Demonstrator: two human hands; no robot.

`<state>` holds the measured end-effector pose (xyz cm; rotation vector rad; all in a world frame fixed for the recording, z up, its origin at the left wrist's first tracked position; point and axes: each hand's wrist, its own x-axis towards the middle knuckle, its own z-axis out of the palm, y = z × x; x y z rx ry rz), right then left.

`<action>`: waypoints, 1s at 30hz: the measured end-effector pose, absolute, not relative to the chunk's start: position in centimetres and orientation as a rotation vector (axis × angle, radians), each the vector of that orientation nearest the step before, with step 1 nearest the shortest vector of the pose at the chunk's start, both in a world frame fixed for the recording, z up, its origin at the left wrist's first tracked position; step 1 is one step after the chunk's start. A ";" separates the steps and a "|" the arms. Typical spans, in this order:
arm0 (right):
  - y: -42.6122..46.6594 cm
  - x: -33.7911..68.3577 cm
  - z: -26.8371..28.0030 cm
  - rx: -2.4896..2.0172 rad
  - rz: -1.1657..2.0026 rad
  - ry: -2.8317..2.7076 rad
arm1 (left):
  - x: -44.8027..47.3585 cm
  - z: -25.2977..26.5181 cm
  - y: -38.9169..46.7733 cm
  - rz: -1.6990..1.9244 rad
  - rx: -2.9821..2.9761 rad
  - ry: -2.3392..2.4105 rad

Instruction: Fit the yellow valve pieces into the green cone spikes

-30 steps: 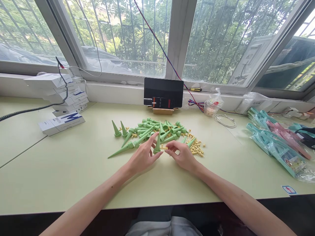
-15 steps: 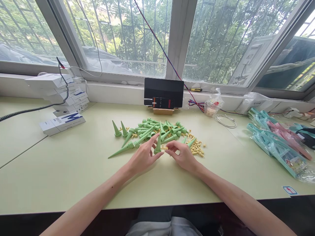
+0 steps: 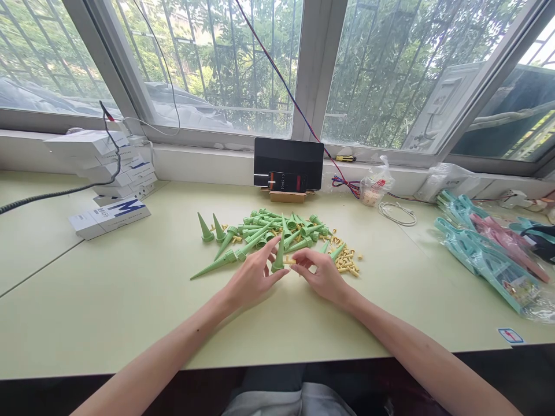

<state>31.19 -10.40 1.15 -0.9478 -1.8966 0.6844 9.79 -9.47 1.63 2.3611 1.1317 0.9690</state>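
My left hand (image 3: pixel 254 273) is closed around the base of a green plastic watering spike (image 3: pixel 280 254), whose tip points up. Between the fingertips of my right hand (image 3: pixel 321 274) is a small yellow plastic valve (image 3: pixel 289 262), its end against or very near the side of the spike; I cannot tell whether it is inserted. Behind my hands lies a heap of green spikes (image 3: pixel 269 222). A pile of yellow valves (image 3: pixel 348 263) sits just beyond my right hand. Two green spikes (image 3: pixel 205 227) stand tip-up at the heap's left, with a long one (image 3: pixel 214 270) lying in front.
A phone (image 3: pixel 286 181) leans on a dark tablet (image 3: pixel 288 156) at the back. White boxes (image 3: pixel 110 218) are stacked at the left. Packaged teal and pink items (image 3: pixel 485 248) lie at the right. A plastic bag (image 3: pixel 375 184) and a coiled white cable (image 3: pixel 398 214) are at the back right.
Almost nothing differs. Both hands hold the spike and the valve in nearly the same place.
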 end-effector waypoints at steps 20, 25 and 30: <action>-10.4 31.2 1.2 -0.952 0.675 -1.914 | 9.7 1.5 -9.5 0.879 2.338 1.135; -10.3 31.2 1.3 -0.947 0.672 -1.918 | 9.7 1.5 -9.5 0.867 2.338 1.142; -10.4 31.2 1.2 -0.950 0.665 -1.919 | 9.7 1.6 -9.5 0.863 2.343 1.152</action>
